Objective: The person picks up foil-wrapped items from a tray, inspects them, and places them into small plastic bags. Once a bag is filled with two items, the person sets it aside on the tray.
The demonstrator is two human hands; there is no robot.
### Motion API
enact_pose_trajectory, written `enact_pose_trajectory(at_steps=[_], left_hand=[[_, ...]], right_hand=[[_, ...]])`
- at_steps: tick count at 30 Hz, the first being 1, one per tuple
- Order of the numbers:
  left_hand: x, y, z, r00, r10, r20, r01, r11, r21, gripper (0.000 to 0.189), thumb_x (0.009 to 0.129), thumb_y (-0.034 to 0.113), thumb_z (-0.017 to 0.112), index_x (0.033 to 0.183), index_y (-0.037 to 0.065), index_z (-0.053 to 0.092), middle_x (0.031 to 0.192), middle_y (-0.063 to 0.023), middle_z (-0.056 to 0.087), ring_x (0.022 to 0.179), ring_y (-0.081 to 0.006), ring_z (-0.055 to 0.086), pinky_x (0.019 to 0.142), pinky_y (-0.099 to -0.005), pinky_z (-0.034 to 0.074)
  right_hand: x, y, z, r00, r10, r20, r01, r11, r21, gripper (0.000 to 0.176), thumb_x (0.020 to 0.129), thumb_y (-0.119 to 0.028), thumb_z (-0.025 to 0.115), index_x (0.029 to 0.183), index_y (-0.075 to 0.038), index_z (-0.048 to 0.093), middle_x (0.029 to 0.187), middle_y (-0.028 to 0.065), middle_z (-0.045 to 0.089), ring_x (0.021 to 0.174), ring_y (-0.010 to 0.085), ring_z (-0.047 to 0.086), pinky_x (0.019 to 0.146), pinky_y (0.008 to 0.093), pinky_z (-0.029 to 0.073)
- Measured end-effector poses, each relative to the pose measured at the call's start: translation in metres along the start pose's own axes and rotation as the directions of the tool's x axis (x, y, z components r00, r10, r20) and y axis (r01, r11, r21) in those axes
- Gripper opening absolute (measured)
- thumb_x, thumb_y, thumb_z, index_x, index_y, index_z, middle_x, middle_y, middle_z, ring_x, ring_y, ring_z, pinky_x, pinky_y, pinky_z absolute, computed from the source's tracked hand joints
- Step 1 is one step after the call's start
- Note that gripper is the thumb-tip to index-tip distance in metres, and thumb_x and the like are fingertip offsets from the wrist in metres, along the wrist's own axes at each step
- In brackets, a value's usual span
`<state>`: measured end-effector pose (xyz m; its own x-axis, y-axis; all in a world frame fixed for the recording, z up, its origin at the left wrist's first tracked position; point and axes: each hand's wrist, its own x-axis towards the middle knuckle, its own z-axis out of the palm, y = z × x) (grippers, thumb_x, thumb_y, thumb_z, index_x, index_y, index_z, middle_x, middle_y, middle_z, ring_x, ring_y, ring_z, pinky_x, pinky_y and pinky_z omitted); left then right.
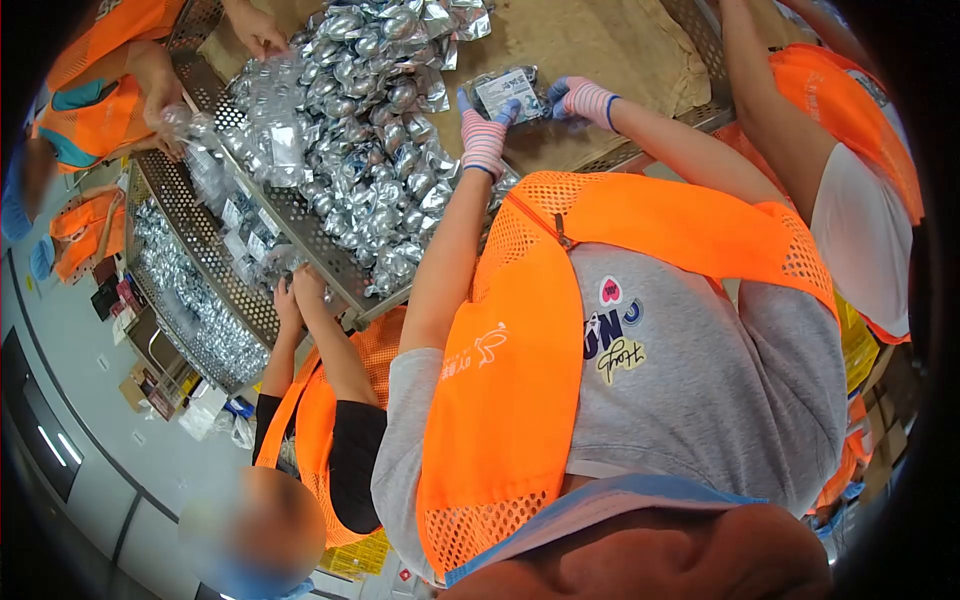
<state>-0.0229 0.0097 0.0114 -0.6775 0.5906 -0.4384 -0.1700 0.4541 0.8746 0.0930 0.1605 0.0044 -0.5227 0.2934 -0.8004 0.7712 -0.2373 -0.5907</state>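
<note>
My left hand point(486, 132), in a pink-and-white striped glove with blue fingertips, grips the lower left of a clear plastic bag point(507, 95). The bag has dark contents and a white printed label. At its right end my right hand point(585, 101), gloved the same way, has its fingers closed against the bag's edge. The bag is over a brown sheet point(600, 45) on the perforated metal table. Left of my hands lies a large heap of silver foil packets point(375, 150).
Clear plastic packs point(275, 140) lie at the heap's left side. A perforated metal rail point(285, 235) divides the table; more silver packets point(190, 290) fill a far trough. Co-workers in orange vests stand close: one person's hands point(300, 290) at lower left, another person's arm point(780, 110) at right.
</note>
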Motion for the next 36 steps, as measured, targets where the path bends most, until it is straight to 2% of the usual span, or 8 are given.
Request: enact_pose_trajectory(at_steps=[5,13,16,17,21,23,25,36], left_hand=[[0.001,-0.018,0.002,1.000,-0.022,-0.006,0.021,0.999,-0.031,0.098,0.064,0.021,0.079,0.136,0.001,0.015,0.121,-0.0181,0.048,0.105,-0.0231,0.049,0.090,-0.0302,0.040],[-0.003,-0.031,-0.002,0.995,0.072,-0.066,-0.065,0.993,0.104,0.089,0.070,0.023,0.074,0.136,0.001,0.018,0.123,-0.0166,0.047,0.106,-0.0228,0.049,0.089,-0.0310,0.041],[-0.018,-0.018,-0.014,0.953,-0.295,-0.065,0.200,0.778,-0.595,0.058,0.081,0.025,0.062,0.129,0.005,0.036,0.109,-0.0120,0.055,0.092,-0.0174,0.055,0.079,-0.0310,0.045],[-0.011,-0.028,-0.024,0.951,-0.299,-0.074,0.197,0.776,-0.599,0.058,0.081,0.025,0.062,0.129,0.005,0.036,0.109,-0.0120,0.055,0.092,-0.0174,0.055,0.079,-0.0310,0.045],[0.002,-0.048,-0.038,0.931,-0.351,0.104,0.361,0.836,-0.413,0.032,0.081,0.024,0.061,0.107,0.005,0.057,0.079,-0.0019,0.060,0.061,-0.0096,0.051,0.055,-0.0239,0.042],[0.004,-0.037,-0.037,0.966,-0.255,0.050,0.257,0.965,-0.046,0.028,0.081,0.023,0.061,0.101,0.003,0.061,0.078,-0.0022,0.060,0.061,-0.0089,0.050,0.052,-0.0228,0.040],[0.016,-0.045,-0.035,0.969,-0.236,0.073,0.244,0.962,-0.125,0.028,0.080,0.024,0.062,0.097,0.002,0.063,0.076,-0.0024,0.061,0.062,-0.0090,0.049,0.053,-0.0233,0.039],[0.024,-0.037,-0.036,0.993,-0.117,-0.006,0.109,0.905,0.412,0.028,0.076,0.021,0.062,0.093,-0.001,0.063,0.079,-0.0102,0.063,0.069,-0.0175,0.056,0.065,-0.0299,0.046]], right_hand=[[0.013,-0.005,-0.011,0.992,0.025,0.127,-0.051,0.977,0.206,0.023,0.073,-0.024,0.063,0.092,-0.011,0.061,0.078,0.0019,0.060,0.063,0.0150,0.055,0.050,0.0311,0.050],[0.036,-0.004,0.001,0.995,0.029,0.095,-0.034,0.998,0.057,0.010,0.075,-0.020,0.061,0.075,-0.009,0.063,0.065,0.0035,0.059,0.051,0.0141,0.054,0.044,0.0312,0.049],[0.035,-0.001,-0.003,0.989,-0.117,0.086,0.107,0.988,0.110,0.010,0.074,-0.018,0.061,0.074,-0.007,0.062,0.064,0.0037,0.058,0.048,0.0148,0.053,0.043,0.0313,0.048],[0.035,-0.002,-0.004,0.993,-0.080,0.089,0.070,0.991,0.112,0.009,0.074,-0.017,0.061,0.073,-0.008,0.062,0.063,0.0035,0.057,0.048,0.0148,0.052,0.043,0.0310,0.048],[0.031,-0.003,-0.004,0.995,-0.033,0.099,0.019,0.990,0.142,0.007,0.073,-0.016,0.061,0.071,-0.009,0.060,0.062,0.0034,0.056,0.050,0.0143,0.052,0.043,0.0302,0.048],[0.034,-0.002,-0.004,0.995,-0.029,0.099,0.015,0.990,0.140,0.007,0.073,-0.016,0.061,0.071,-0.010,0.060,0.063,0.0037,0.056,0.051,0.0139,0.052,0.043,0.0299,0.048],[0.034,-0.001,-0.004,0.994,-0.037,0.102,0.025,0.993,0.116,0.007,0.072,-0.015,0.061,0.071,-0.009,0.060,0.062,0.0037,0.056,0.050,0.0141,0.051,0.042,0.0303,0.049],[0.030,-0.003,0.001,0.999,-0.009,0.042,0.003,0.990,0.139,0.007,0.073,-0.016,0.061,0.072,-0.008,0.060,0.061,0.0040,0.055,0.047,0.0144,0.050,0.041,0.0315,0.048]])
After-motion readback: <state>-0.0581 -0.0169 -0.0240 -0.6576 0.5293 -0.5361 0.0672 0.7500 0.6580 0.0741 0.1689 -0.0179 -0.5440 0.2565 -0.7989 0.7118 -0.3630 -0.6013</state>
